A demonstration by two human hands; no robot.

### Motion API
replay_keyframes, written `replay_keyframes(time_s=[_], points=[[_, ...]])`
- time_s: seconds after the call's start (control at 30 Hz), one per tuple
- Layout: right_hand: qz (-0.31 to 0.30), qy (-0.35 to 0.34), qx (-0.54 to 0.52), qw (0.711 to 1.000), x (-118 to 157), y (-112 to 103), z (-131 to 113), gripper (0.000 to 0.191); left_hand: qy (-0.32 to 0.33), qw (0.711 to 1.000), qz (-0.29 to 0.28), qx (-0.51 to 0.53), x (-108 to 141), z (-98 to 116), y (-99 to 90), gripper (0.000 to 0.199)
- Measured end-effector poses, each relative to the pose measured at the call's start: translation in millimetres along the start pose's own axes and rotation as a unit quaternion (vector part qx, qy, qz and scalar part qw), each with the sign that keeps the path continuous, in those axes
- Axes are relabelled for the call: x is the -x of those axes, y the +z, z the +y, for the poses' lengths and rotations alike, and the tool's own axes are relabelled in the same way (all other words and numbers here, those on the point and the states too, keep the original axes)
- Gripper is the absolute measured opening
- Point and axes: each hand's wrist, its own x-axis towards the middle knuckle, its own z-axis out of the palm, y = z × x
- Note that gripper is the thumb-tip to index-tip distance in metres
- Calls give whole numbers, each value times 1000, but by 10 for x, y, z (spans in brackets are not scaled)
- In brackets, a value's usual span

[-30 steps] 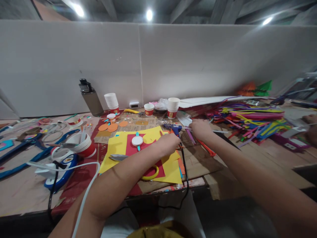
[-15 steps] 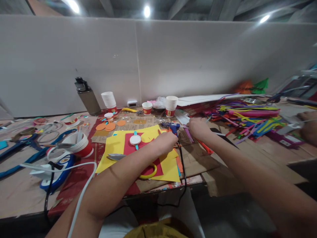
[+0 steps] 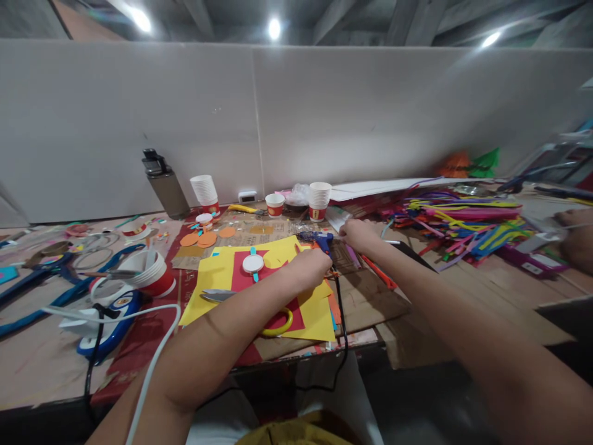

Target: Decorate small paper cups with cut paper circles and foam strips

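My left hand (image 3: 312, 269) is closed around the handle of a blue glue gun (image 3: 323, 238), over the right part of the yellow paper (image 3: 210, 272). My right hand (image 3: 360, 235) is just right of the gun's nozzle, fingers drawn together; whatever they may pinch is too small to make out. Red paper (image 3: 239, 270) lies on the yellow sheet, carrying a white disc (image 3: 252, 264) with blue strips. Scissors with a yellow handle (image 3: 279, 324) lie partly under my left forearm. Orange-red strips (image 3: 377, 272) lie below my right wrist.
Stacked paper cups (image 3: 319, 201) and a bottle (image 3: 167, 188) stand at the back. Colourful pipe cleaners (image 3: 463, 219) are heaped at the right, near another person's hand (image 3: 577, 232). Cups with tools (image 3: 151, 275) and a blue-white power strip (image 3: 111, 327) are at the left.
My right hand has moved slightly left, closer to the glue gun. My left hand stays closed on the gun, nearly in place. The view has tilted a little.
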Motion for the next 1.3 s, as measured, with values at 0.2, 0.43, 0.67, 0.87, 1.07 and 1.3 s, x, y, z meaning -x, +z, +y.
replay_keyframes(time_s=[0.2, 0.43, 0.67, 0.87, 1.07, 1.3], points=[[25, 11, -39, 999, 21, 41, -21, 23, 0, 1000, 0, -14, -7, -1, -27, 24], [49, 33, -145, 988, 206, 133, -279, 38, 18, 999, 46, 18, 49, -13, -62, 24], [32, 32, -213, 976, 261, 181, -588, 56, 5, 967, 182, 177, 660, -275, -462, 20], [74, 77, -214, 971, 208, 222, -704, 39, -135, 880, 292, 351, 1177, -667, -415, 26], [117, 98, -178, 972, 100, 190, -685, 43, -177, 715, 361, 573, 1180, -849, -134, 31], [104, 95, -174, 975, -44, 201, -794, 40, -173, 549, 357, 736, 1082, -890, -50, 31]])
